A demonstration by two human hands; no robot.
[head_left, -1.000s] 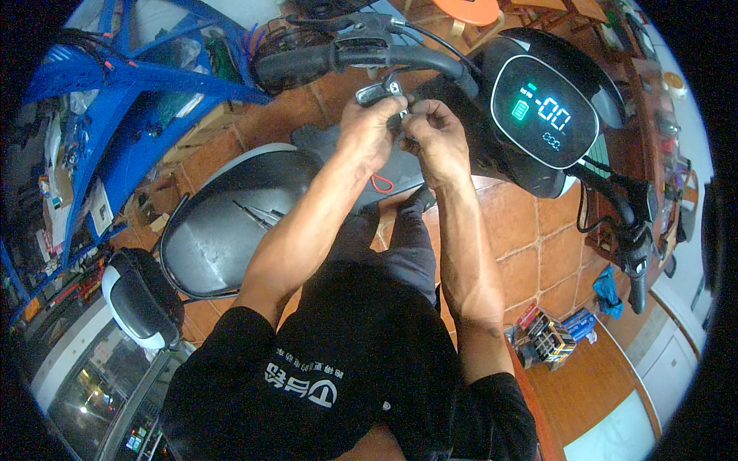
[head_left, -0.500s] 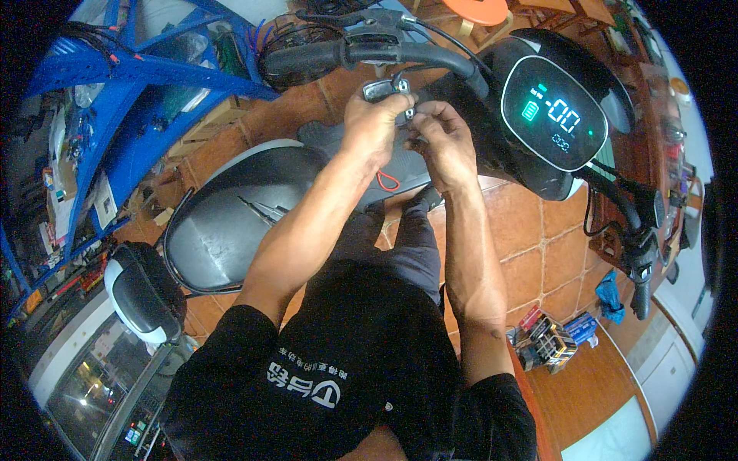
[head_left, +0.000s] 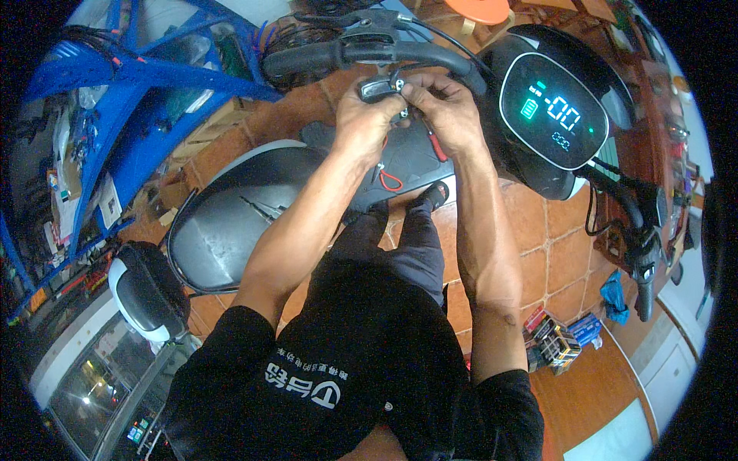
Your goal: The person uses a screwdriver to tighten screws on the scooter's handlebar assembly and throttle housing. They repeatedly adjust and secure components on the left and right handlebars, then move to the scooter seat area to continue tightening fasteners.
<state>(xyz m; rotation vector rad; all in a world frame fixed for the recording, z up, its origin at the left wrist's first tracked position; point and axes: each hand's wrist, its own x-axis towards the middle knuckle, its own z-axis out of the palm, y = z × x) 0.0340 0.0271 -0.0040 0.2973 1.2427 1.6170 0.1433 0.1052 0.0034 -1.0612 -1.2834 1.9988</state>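
Observation:
My left hand (head_left: 367,115) is closed around a small grey oblong part (head_left: 377,89) with shiny metal bits at its end, just below the scooter's handlebar (head_left: 400,52). A dark cable runs from that part up toward the bar. The fingertips of my right hand (head_left: 448,111) pinch at the part's metal end; whatever they hold is too small to tell. Beneath the right palm shows a red-handled tool (head_left: 437,146), over the footboard (head_left: 411,170). A red cord loop (head_left: 390,180) hangs under my left wrist.
To the right glows the scooter's dashboard display (head_left: 555,111). Slim tools (head_left: 261,207) lie on the black seat (head_left: 219,223) to the left. A blue metal rack (head_left: 131,73) stands beyond it. Small boxes (head_left: 555,342) sit on a wooden surface (head_left: 592,384) at lower right.
My right hand has moved up, its fingertips now at the part's metal end. The red-handled tool has come into sight below it. My left hand has shifted slightly left.

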